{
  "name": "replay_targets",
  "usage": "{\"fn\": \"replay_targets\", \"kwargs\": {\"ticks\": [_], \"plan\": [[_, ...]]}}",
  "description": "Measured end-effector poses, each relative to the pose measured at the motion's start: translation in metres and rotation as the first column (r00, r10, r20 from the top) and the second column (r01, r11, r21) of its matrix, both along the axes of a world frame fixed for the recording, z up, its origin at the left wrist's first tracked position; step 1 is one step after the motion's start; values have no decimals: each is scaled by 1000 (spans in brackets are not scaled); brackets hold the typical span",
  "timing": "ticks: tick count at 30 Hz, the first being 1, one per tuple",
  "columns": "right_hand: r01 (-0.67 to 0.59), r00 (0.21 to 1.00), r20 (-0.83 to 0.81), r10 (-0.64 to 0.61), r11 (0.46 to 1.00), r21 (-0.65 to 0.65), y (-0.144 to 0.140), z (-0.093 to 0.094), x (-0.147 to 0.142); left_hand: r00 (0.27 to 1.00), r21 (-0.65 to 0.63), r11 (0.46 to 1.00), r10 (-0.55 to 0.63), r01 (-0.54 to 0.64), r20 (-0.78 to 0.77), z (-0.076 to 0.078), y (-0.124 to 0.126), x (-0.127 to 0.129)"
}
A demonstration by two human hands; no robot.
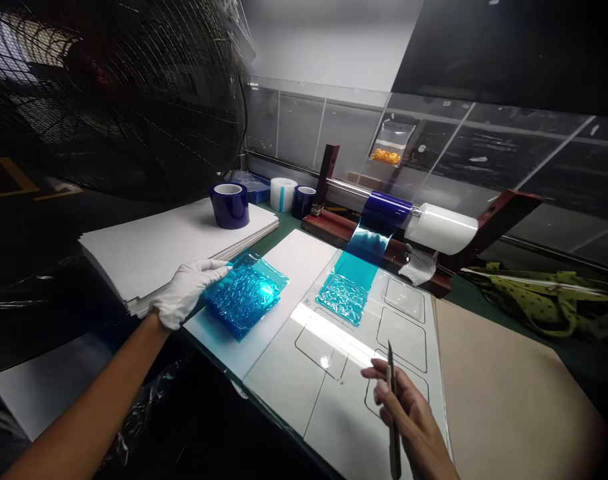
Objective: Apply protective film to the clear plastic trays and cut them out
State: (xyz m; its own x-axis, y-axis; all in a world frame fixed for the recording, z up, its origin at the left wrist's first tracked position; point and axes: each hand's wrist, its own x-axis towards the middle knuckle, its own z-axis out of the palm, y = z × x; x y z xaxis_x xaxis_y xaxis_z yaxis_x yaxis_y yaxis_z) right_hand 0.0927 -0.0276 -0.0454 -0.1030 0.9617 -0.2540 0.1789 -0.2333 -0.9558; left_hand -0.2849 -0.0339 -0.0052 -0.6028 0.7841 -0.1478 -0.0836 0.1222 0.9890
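Head view: blue film (247, 300) pinched at edge by gloved left hand (181, 290), over white paper (304, 260); craft knife (395, 441) gripped in right hand (413, 407), blade exposed; film could be nicked if blade is swung across.

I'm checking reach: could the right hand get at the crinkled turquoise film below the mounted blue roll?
Probably yes: only white, black-outlined board shows between the bare right hand and the turquoise film, though that hand holds a pointed dark knife.
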Motion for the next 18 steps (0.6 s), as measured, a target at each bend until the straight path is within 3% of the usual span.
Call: {"fn": "replay_targets", "kwargs": {"ticks": [4,11,15,18], "plan": [[13,991,134,-12,1000,-4,-5,-3,15,1000,-45,999,18,-19,-24,-8,9,-16],[-43,976,209,54,998,-53,0,-13,43,989,-110,994,-4,-12,-149,-25,21,-15],[-71,971,228,70,997,-1,6,-25,70,914,-65,990,87,-123,-396,-18,25,-9],[-26,968,249,3,996,89,13,-27,85,857,-9,992,106,-128,-505,-6,34,18]]}}
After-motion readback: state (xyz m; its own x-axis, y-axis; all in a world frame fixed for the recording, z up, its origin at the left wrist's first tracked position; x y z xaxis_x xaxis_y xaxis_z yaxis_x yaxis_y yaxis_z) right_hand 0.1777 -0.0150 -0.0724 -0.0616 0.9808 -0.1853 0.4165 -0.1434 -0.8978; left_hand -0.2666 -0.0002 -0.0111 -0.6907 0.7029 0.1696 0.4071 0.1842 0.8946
